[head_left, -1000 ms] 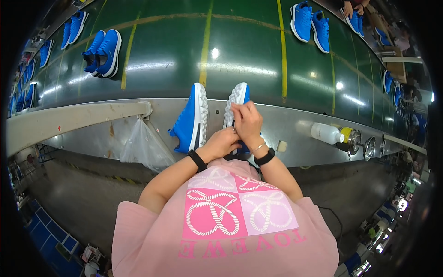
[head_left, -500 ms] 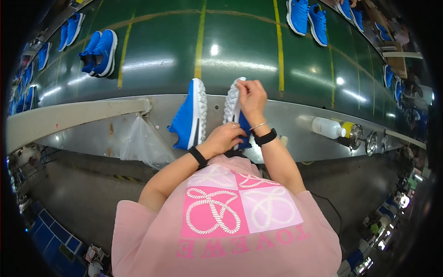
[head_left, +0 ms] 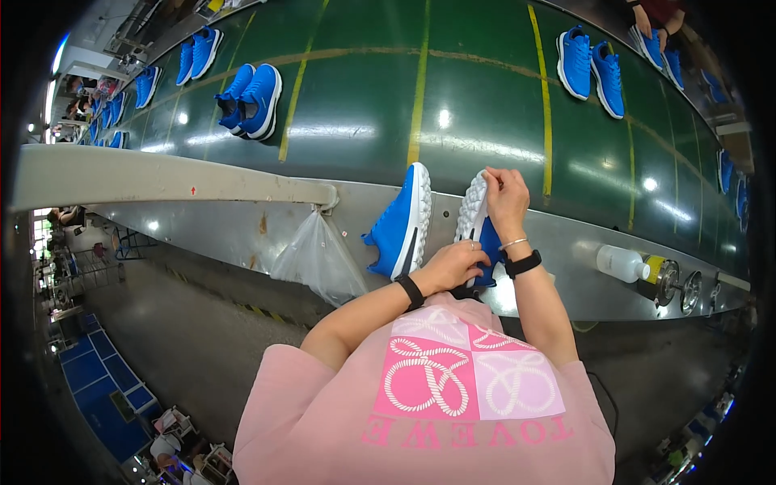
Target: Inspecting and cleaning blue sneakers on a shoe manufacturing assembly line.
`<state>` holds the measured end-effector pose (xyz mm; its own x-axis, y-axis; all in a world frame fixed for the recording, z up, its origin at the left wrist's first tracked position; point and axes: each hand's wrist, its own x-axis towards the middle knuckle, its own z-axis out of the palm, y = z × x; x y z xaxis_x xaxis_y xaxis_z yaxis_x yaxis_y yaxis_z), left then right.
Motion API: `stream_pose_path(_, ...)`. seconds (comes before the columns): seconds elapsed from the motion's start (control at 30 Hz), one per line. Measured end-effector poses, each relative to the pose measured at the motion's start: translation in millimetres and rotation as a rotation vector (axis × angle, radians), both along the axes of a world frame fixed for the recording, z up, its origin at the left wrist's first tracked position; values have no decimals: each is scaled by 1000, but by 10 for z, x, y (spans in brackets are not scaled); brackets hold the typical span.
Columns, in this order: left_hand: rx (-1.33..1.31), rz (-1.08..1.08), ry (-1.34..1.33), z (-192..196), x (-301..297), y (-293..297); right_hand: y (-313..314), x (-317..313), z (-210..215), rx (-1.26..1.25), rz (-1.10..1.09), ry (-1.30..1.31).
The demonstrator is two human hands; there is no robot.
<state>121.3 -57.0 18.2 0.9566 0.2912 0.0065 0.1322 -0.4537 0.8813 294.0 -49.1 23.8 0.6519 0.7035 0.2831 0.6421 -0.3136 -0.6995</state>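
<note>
A blue sneaker lies on its side on the metal ledge, its knobbly white sole turned left. My right hand pinches the toe end of that sole between thumb and fingertips. At the opposite end, my left hand has its bent fingers on the shoe, gripping it near the heel; the fingers partly hide the upper. To the left, apart from both hands, another blue sneaker rests on its side with its white sole facing right.
Beyond the metal ledge runs a green conveyor belt with yellow lines and several pairs of blue sneakers. A white bottle lies at right. A pale rail and hanging plastic bag stand left. A co-worker's hands touch shoes far right.
The whole view has swung, so the scene sits farther right and lower. Both hands stay on the same sneaker, with little visible change in their grip.
</note>
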Motion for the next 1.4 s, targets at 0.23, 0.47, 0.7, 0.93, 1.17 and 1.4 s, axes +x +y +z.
stream_pose_path(0.23, 2, 29, 44, 27, -111, 97, -427, -434, 114, -14, 255, 96)
stream_pose_path(0.47, 143, 128, -111, -151, -278, 46, -1065, -58, -67, 51, -61, 227)
stream_pose_path(0.7, 252, 693, -38, 70, -934, 509, -1888, 521, -641, -154, -166, 170)
stream_pose_path(0.93, 147, 806, 432, -168, -1410, 695, -2038, 577, -499, -461, -273, -39)
stream_pose_path(1.17, -21, 579, 346, -323, -1483, 728, -1556, -3, -328, -407, 188, -45)
stream_pose_path(1.4, -81, 453, 399, -142, -1496, 678, -1407, -239, -579, -272, 227, 587)
